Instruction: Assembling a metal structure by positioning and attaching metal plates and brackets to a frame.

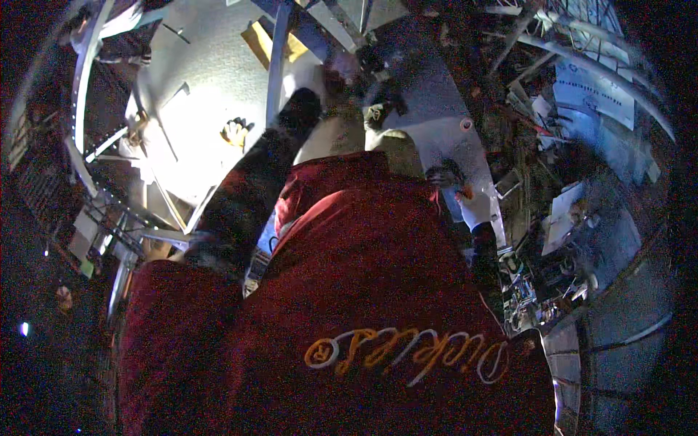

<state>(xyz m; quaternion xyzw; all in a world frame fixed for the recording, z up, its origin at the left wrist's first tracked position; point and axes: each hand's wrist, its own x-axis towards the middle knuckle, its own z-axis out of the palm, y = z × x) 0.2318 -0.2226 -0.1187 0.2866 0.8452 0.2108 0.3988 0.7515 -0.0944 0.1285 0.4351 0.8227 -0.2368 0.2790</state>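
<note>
The metal post (276,69) rises near the top middle, and the person's left hand (300,109), dark and blurred, is right beside it. Whether they touch cannot be told, nor how far its fingers are bent or whether they hold anything; the outstretched arm would suit steadying the body. The right hand (476,207) is low over the pale panel (429,94), perhaps for support; its finger spread and any hold are too dim to tell. A small ring (466,124) lies farther up the panel, apart from that hand. Beyond the left arm, strong light washes the pale floor (196,65), where a yellow-and-dark object (235,131), possibly a glove, shows near the post.
</note>
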